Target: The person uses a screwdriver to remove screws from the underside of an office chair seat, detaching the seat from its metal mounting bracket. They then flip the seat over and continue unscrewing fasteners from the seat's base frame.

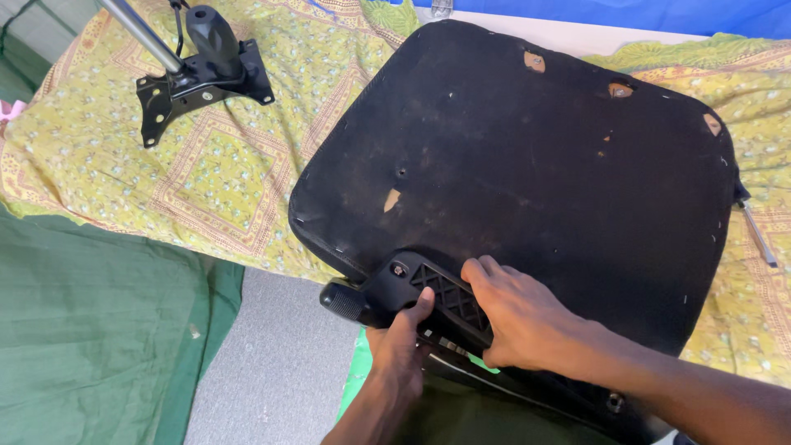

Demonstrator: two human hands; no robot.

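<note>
An upturned office chair seat (527, 156), its underside covered in black fabric with small tears, lies on a yellow patterned cloth (222, 173). A black plastic armrest bracket (428, 292) is attached at the seat's near edge. My left hand (400, 350) grips the bracket from below, thumb pressed on its ribbed face. My right hand (519, 317) lies flat on the bracket and the seat edge, fingers spread over the ribbing.
A black metal chair mechanism plate with a knob and a silver rod (202, 70) lies at the far left on the cloth. A screwdriver (754, 227) rests at the seat's right edge. Green cloth (91, 330) and grey floor (280, 363) lie below left.
</note>
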